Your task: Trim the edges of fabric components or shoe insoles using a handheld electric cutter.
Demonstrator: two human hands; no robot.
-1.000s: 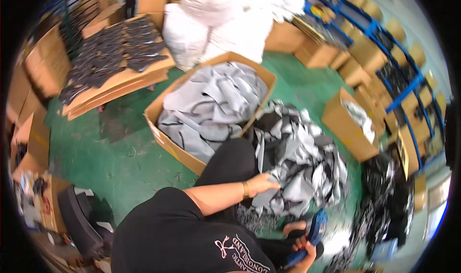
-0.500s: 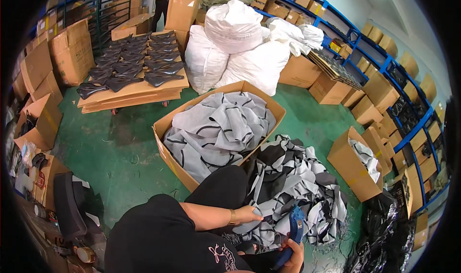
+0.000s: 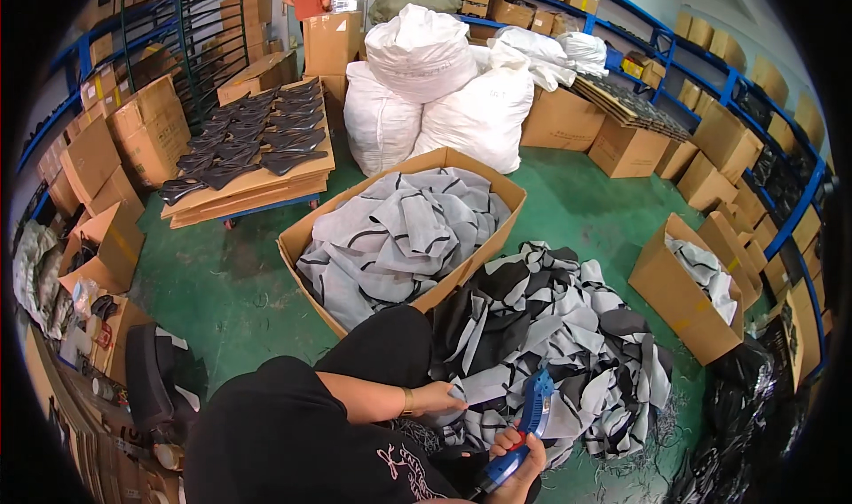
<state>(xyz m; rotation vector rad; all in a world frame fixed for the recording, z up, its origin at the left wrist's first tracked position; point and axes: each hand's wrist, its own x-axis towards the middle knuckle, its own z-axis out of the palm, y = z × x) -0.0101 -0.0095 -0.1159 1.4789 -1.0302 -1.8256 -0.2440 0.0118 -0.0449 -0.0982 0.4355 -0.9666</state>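
- Lower centre of frame: my left hand (image 3: 433, 398) is closed in a pinch, thumb and fingers drawn together on the edge of a grey fabric piece (image 3: 458, 390).
- Just right of it: my right hand (image 3: 524, 455) is wrapped snugly around the grip of a blue tool (image 3: 536, 399), its head tilted upward over the fabric. Finger on a trigger? Cannot tell.
- Heap of grey and black fabric (image 3: 590, 349), right of centre, spread on the green floor (image 3: 240, 309); the pinched piece lies at its near-left edge.
- Carton (image 3: 497, 183) mid-frame, filled with similar grey fabric.
- Step in hand, my judgement: one piece held ready for the tool; the two look apart.
- Next move would call for steadying the piece, fingertips clear of the tool's head.
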